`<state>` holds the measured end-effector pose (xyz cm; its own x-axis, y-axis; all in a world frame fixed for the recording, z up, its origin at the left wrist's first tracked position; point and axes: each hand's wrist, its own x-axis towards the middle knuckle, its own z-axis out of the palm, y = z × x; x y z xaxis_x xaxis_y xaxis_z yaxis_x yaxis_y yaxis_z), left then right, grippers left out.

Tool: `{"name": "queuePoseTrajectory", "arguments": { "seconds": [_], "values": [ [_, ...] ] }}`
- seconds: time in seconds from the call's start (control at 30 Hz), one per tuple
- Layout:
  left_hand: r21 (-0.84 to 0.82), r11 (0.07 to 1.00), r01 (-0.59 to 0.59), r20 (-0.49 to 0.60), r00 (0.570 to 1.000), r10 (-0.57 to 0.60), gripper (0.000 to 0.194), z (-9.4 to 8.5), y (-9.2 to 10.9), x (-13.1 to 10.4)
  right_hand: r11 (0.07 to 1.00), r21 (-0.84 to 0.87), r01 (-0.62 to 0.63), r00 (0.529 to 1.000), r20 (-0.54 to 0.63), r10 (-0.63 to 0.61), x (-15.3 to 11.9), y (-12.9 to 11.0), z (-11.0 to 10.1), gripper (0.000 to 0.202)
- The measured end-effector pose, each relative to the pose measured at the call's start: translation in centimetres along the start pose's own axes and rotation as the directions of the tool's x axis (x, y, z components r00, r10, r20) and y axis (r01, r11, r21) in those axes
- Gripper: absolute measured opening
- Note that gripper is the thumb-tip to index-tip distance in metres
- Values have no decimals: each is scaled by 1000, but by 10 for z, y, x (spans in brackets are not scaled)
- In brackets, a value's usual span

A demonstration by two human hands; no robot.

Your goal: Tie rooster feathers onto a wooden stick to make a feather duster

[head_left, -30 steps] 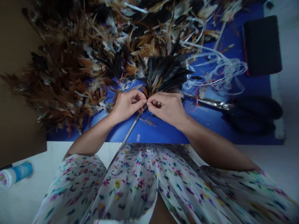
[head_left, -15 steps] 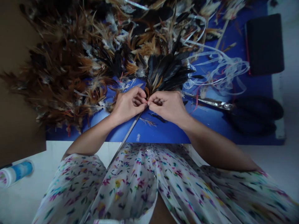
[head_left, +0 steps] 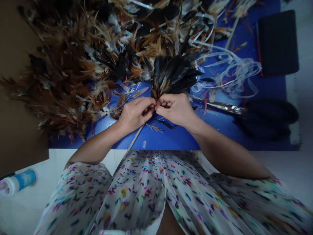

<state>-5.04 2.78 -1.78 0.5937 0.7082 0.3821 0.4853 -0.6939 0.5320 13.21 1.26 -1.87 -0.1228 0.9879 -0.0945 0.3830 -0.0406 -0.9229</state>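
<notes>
My left hand (head_left: 135, 113) and my right hand (head_left: 176, 109) meet fingertip to fingertip over the blue table. Both are closed in a pinch at the base of a bundle of black feathers (head_left: 171, 73) with some brown ones, which fans out away from me. A thin stick (head_left: 133, 141) runs from beneath my left hand down over the table's front edge to my lap. The exact spot between the fingertips is too small to make out. Small loose feathers (head_left: 154, 128) lie just below my hands.
Brown feathers (head_left: 63, 78) are heaped across the left and back of the blue table (head_left: 171, 142). On the right lie tangled white ribbon (head_left: 230, 73), scissors (head_left: 230, 107) with black handles and a dark flat case (head_left: 278, 44). A blue-white container (head_left: 22, 181) is at the lower left.
The fingers of my left hand have curled over and drawn closer to my right fingertips. My right hand and the black feathers have shifted only slightly.
</notes>
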Motion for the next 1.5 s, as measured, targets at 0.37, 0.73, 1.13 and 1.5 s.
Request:
{"name": "queuePoseTrajectory", "arguments": {
  "seconds": [0.37,0.73,1.13,1.5],
  "values": [
    [281,942,-183,32,983,182,24,2,-6,-5,1000,13,-9,1000,23,9,3,4,0,8],
    [236,964,-121,56,992,111,18,3,-5,-3,1000,-6,-14,1000,26,14,2,4,2,7],
    [-102,982,160,188,972,-139,10,-7,-9,9,999,-29,34,999,38,-33,-2,-1,-1,7],
    [-300,904,304,328,923,-201,18,-12,-18,12,996,47,80,989,122,-85,-1,1,-4,7]
  ]
}}
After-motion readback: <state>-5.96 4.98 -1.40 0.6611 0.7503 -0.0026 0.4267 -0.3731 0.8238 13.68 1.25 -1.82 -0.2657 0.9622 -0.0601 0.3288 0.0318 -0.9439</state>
